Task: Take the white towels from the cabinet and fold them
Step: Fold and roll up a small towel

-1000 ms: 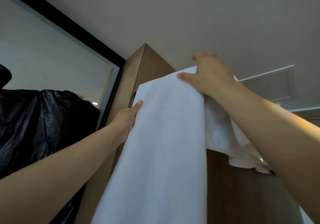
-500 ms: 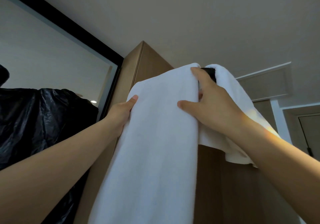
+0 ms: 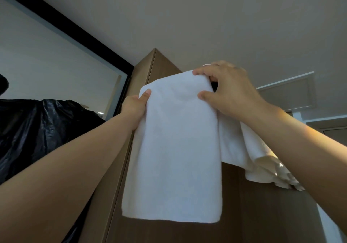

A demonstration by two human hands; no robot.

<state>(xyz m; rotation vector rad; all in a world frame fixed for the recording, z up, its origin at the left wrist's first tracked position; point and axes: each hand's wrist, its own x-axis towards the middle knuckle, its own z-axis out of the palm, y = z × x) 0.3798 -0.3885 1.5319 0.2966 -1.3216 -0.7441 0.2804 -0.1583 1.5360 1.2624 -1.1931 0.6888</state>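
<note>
White towel [image 3: 174, 149] hangs doubled over in front of the person, held high at the top edge of the cabinet, its lower hem loose and square. The left hand [image 3: 134, 109] pinches the upper left edge, thumb flat on the front and the fingers hidden behind. The right hand [image 3: 229, 90] grips the upper right corner, fingers curled over the fold and thumb pressed on the face. The cloth looks soft, light and limp, with a fine matt nap, so it should sag wherever it is unsupported. I'd say the two top corners are the places to hold it, kept apart so that it stays flat. Something small and dark shows between the right fingers, and I cannot tell what it is. Just behind that wrist a second towel [image 3: 262, 160] droops in rumpled folds. Beyond them stands the brown wood-grain cabinet [image 3: 262, 214]. To the left is a glossy black plastic bag [image 3: 37, 130], then a black-framed glass panel [image 3: 56, 64], and a plain ceiling [image 3: 206, 17] overhead.
</note>
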